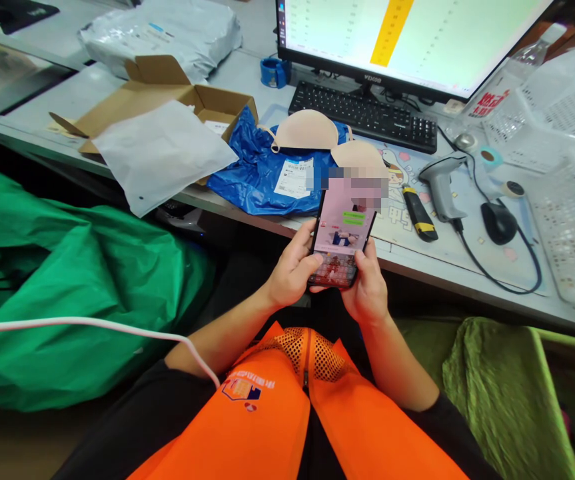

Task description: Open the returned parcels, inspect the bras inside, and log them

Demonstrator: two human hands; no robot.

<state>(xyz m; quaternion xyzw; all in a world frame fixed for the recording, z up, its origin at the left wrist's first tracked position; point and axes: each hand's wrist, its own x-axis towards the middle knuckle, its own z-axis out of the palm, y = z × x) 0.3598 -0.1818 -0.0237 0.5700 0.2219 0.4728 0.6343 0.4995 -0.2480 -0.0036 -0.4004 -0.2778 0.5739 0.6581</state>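
Observation:
I hold a smartphone (343, 230) upright in both hands just in front of the desk edge, its screen lit with a chat and an on-screen keyboard. My left hand (292, 267) wraps the phone's left side with the thumb over the keyboard. My right hand (367, 283) grips the right side, its thumb also on the lower screen. Behind the phone, a beige bra (312, 133) lies on a blue plastic mailer bag (257, 173) with a white label.
On the desk (417, 263) stand an open cardboard box (167, 100), a white bag (160, 157), a keyboard (362, 113), a monitor (407, 40), a barcode scanner (442, 183), a utility knife (420, 213) and a mouse (500, 223). A green sack (67, 280) fills the left.

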